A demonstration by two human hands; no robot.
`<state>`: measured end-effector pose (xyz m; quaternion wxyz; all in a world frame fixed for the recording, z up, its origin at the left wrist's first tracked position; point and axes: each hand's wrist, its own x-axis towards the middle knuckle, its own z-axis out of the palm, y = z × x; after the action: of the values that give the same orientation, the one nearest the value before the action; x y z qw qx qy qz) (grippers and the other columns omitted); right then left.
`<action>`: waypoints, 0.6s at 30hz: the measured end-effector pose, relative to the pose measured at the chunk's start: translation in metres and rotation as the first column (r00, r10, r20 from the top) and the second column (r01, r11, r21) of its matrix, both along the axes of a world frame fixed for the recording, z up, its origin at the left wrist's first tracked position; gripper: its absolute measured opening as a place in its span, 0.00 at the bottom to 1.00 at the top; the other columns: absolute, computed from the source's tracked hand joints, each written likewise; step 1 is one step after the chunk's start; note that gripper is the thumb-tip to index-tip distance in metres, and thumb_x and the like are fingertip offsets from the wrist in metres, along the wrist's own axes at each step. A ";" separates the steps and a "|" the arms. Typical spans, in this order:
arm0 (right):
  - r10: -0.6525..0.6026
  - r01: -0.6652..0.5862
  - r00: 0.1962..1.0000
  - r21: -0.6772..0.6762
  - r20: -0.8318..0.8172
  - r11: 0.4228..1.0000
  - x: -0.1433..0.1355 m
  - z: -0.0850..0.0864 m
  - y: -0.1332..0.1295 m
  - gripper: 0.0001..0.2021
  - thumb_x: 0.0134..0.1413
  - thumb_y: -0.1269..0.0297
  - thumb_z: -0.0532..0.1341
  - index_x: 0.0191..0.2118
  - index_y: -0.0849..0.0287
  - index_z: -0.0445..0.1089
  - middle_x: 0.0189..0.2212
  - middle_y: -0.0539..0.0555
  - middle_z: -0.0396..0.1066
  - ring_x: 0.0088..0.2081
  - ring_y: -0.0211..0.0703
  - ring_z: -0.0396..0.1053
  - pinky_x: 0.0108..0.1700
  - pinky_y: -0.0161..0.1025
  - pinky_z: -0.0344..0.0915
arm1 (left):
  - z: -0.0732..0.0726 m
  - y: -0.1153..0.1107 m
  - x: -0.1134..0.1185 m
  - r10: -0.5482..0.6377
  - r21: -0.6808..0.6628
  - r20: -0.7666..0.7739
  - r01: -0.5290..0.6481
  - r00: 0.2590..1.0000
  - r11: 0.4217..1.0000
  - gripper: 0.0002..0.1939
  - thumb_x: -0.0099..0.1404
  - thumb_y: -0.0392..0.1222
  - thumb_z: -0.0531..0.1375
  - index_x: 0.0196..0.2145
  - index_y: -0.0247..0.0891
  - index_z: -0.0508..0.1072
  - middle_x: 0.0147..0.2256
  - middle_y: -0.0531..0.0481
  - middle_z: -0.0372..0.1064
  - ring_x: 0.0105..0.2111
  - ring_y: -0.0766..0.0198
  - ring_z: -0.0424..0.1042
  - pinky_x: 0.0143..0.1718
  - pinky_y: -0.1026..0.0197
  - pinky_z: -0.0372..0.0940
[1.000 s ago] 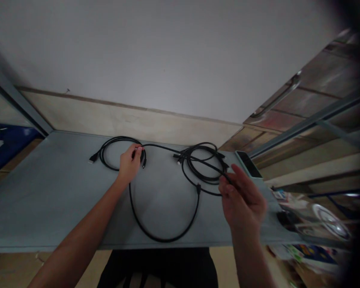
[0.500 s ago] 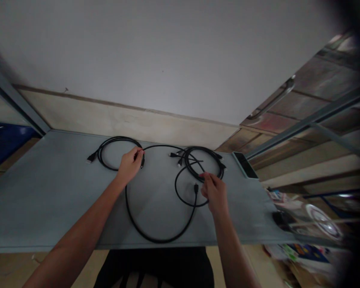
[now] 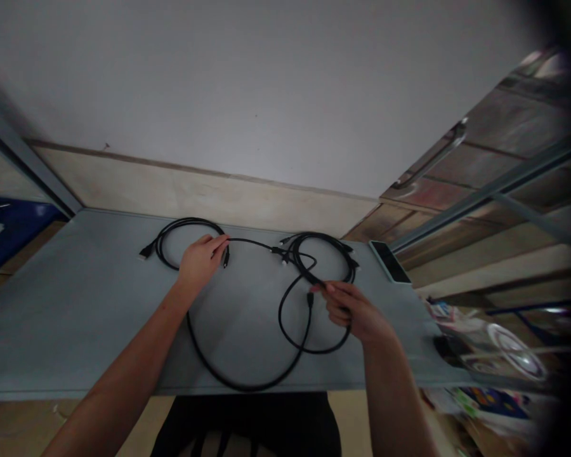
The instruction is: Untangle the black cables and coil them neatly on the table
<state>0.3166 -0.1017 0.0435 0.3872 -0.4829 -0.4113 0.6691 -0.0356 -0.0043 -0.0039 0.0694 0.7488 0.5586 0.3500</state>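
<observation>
My left hand (image 3: pixel 200 261) pinches a black cable (image 3: pixel 250 241) beside the coiled cable (image 3: pixel 188 220) on the left, which ends in a plug (image 3: pixel 146 251). From that hand the held cable sags toward me in a wide loop and ends at a connector (image 3: pixel 310 299) close to my right hand. My right hand (image 3: pixel 359 311) is closed on the cable at the near edge of the coiled cables (image 3: pixel 330 238) on the right. A smaller loop (image 3: pixel 280 308) hangs left of its fingers. Exactly which strand lies inside its fingers is partly hidden.
All this lies on a grey tabletop (image 3: pixel 76 304) against a pale wall (image 3: pixel 219 184). A phone (image 3: pixel 390 261) rests at the right end, by a metal frame bar (image 3: pixel 457 203). Below on the right are cluttered items, including a clear round container (image 3: pixel 516 352).
My right hand has shifted right and slightly toward me, its fingers more stretched. The strand between my hands lies lower, and the small loop has grown toward me. My left hand stays nearly in place.
</observation>
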 end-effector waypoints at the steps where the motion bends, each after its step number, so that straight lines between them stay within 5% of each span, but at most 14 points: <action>1: -0.079 0.082 0.996 0.071 -0.043 0.994 0.004 0.004 -0.003 0.17 0.52 0.58 0.68 0.46 0.61 0.77 0.19 0.41 0.47 0.18 0.27 0.39 0.17 0.28 0.42 | 0.001 0.000 -0.001 0.012 -0.002 0.007 -0.012 1.000 1.000 0.19 0.72 0.49 0.52 0.49 0.39 0.79 0.31 0.45 0.72 0.30 0.59 0.69 0.37 0.58 0.64; 5: -0.379 0.404 0.915 0.310 -0.140 0.860 0.022 0.012 -0.016 0.24 0.47 0.66 0.70 0.53 0.54 0.76 0.31 0.52 0.66 0.22 0.29 0.49 0.19 0.29 0.50 | 0.002 0.004 -0.008 0.083 0.017 0.094 -0.084 0.992 0.996 0.19 0.72 0.48 0.52 0.46 0.36 0.79 0.34 0.43 0.75 0.33 0.57 0.72 0.39 0.57 0.65; 9: -0.576 0.566 0.811 0.393 -0.105 0.725 0.028 0.000 -0.016 0.18 0.49 0.67 0.69 0.48 0.52 0.78 0.35 0.54 0.72 0.21 0.28 0.51 0.17 0.28 0.47 | 0.003 0.005 -0.011 0.071 0.002 0.134 -0.071 0.988 0.997 0.19 0.72 0.48 0.51 0.46 0.35 0.78 0.37 0.41 0.76 0.36 0.55 0.74 0.41 0.56 0.65; 13: -0.503 0.470 0.859 0.247 0.089 0.847 0.023 -0.021 -0.005 0.21 0.50 0.61 0.69 0.51 0.57 0.77 0.23 0.50 0.68 0.15 0.26 0.47 0.14 0.28 0.38 | 0.000 0.007 -0.008 0.030 -0.028 0.106 -0.027 0.994 0.999 0.18 0.71 0.48 0.51 0.42 0.37 0.78 0.37 0.41 0.77 0.39 0.53 0.74 0.44 0.55 0.66; 18: -0.098 0.103 0.960 -0.006 0.263 0.995 0.020 -0.030 0.008 0.26 0.49 0.56 0.70 0.52 0.66 0.76 0.16 0.45 0.60 0.14 0.25 0.47 0.14 0.27 0.37 | -0.003 0.010 -0.008 0.028 -0.066 0.098 -0.022 0.995 0.998 0.20 0.69 0.49 0.54 0.49 0.36 0.77 0.37 0.41 0.75 0.32 0.57 0.72 0.43 0.56 0.66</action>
<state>0.3369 -0.0938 0.0140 0.3580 -0.5913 -0.4271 0.5828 -0.0437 0.0054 -0.0073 0.1168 0.7208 0.5750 0.3691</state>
